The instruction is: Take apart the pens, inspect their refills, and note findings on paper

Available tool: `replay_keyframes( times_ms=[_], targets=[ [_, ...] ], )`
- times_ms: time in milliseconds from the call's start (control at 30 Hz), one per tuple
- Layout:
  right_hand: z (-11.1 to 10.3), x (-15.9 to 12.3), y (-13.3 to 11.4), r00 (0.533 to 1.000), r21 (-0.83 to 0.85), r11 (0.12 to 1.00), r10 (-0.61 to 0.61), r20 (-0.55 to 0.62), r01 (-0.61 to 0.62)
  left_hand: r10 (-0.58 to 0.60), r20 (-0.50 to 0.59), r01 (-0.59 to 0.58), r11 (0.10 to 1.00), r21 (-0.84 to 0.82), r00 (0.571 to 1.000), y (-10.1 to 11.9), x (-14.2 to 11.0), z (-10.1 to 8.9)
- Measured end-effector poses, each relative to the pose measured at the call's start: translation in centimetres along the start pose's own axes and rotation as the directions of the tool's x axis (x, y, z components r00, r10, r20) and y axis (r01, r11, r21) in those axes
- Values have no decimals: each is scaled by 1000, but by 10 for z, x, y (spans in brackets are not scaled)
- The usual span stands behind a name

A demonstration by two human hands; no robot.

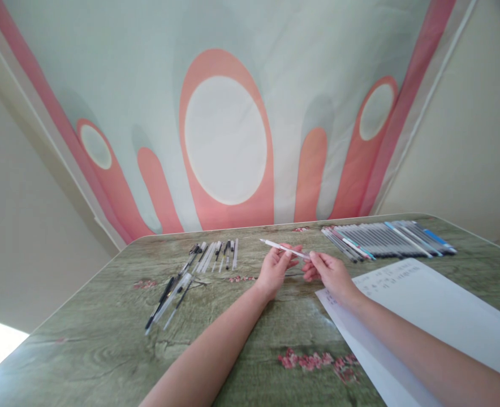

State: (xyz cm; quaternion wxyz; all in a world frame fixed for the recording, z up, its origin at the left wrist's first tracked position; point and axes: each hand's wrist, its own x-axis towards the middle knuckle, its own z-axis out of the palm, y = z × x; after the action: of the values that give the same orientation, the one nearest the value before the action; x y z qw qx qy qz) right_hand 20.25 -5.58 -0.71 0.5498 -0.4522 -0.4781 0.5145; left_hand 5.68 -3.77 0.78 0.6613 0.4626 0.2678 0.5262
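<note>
A slim white pen (279, 245) is held nearly level above the table, its pointed tip toward the left. My left hand (275, 268) grips its middle between thumb and fingers. At the pen's right end, my right hand (327, 270) pinches the barrel with thumb and fingertips. Both hands are closed on the same pen, a little apart from each other. To the left lie several loose pen parts (210, 257), clear tubes and dark refills among them. A second loose cluster of pen parts (169, 299) lies nearer the front left.
A long row of pens (373, 240) lies side by side at the back right. White paper (436, 316) with handwriting near its top lies under my right forearm. The wood-patterned table (106, 322) carries printed pink flowers. A patterned cloth (224, 215) hangs behind it.
</note>
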Motion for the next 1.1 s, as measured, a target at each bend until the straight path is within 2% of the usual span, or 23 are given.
replay_keyframes(
  times_ms=[133,333,600,767,833,933,1000,1100],
  targets=[
    [1,-1,0,1000,-40,999,-14,-23,13,40,-22,-38,997,70,999,1,-1,4],
    [2,-5,-2,1000,-74,997,17,-18,-18,-5,67,7,1000,-25,998,-1,-2,6],
    [1,-6,-3,994,-100,993,68,82,-60,-27,91,33,997,-63,996,2,-2,6],
    [1,-4,-1,997,-168,985,49,55,-40,-22,33,25,997,-73,999,-1,-1,6],
    [1,-4,-3,1000,-226,974,-5,14,8,-18,12,19,995,-94,1000,-2,-1,7],
    [0,-4,-8,979,-341,922,-201,-19,182,-2,-7,1,993,-122,1000,-2,0,7],
    [-1,-5,-11,941,-435,844,-336,29,315,8,-16,-10,991,-133,1000,-2,0,7],
    [-3,-5,-13,888,-545,719,-444,118,432,8,-13,-10,990,-140,1000,-2,0,7]
  ],
)
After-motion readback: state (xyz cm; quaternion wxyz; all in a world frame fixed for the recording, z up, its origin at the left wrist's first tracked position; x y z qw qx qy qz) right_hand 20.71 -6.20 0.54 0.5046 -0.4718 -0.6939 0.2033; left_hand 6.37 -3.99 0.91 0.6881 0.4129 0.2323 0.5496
